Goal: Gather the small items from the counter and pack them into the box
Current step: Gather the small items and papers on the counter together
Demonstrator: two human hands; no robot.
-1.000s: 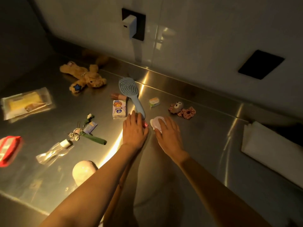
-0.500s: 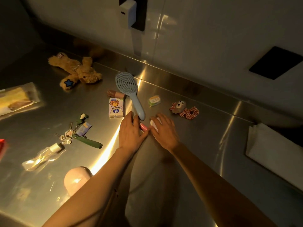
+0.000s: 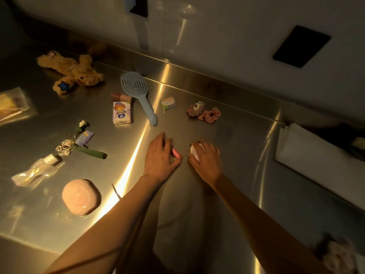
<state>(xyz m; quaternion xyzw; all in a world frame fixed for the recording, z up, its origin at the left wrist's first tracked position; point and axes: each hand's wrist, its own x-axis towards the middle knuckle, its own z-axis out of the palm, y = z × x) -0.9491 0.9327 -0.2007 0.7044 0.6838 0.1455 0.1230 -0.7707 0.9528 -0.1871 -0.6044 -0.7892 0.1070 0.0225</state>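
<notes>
Both hands curl down onto the steel worktop: the left hand closes its grip on a small pink tube, the right hand cups a pale rounded case. Packing looks barely begun; the white box sits at the right, contents mostly hidden. Left to gather: a fuzzy plush bear, ribbed blue hairbrush, glossy pink soap, keyring, gingham scrunchie.
</notes>
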